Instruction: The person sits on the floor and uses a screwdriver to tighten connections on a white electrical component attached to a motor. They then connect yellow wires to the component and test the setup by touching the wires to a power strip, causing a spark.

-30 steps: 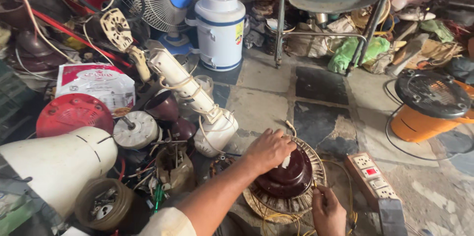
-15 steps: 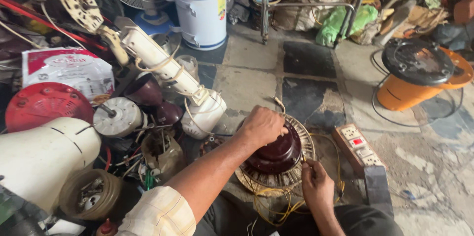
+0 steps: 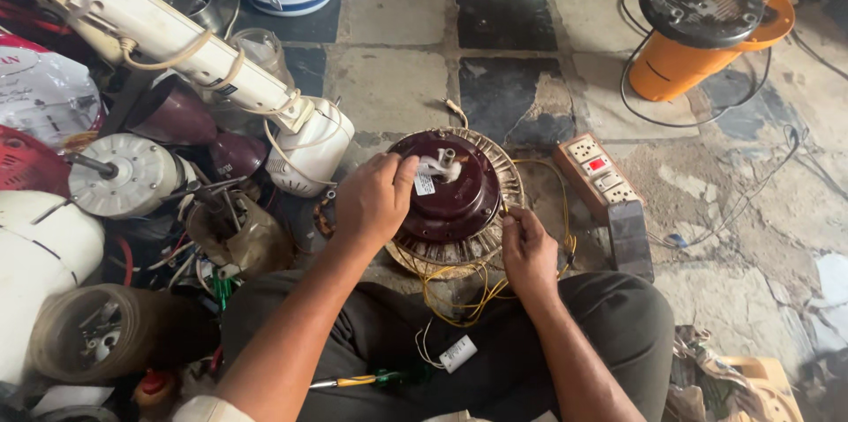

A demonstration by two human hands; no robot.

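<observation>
Hands work at a maroon fan motor (image 3: 455,197) on the stone floor (image 3: 397,78), just before the knees. The left hand (image 3: 375,201) curls over its left edge, gripping. The right hand (image 3: 527,250) pinches yellow wires (image 3: 468,298) at the right rim. Open floor lies behind; a switch board (image 3: 599,177) stands near on the right.

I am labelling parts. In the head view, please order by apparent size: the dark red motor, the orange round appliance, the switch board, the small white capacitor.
1. orange round appliance and dark red motor: look alike, unsure.
2. switch board.
3. small white capacitor.
</observation>
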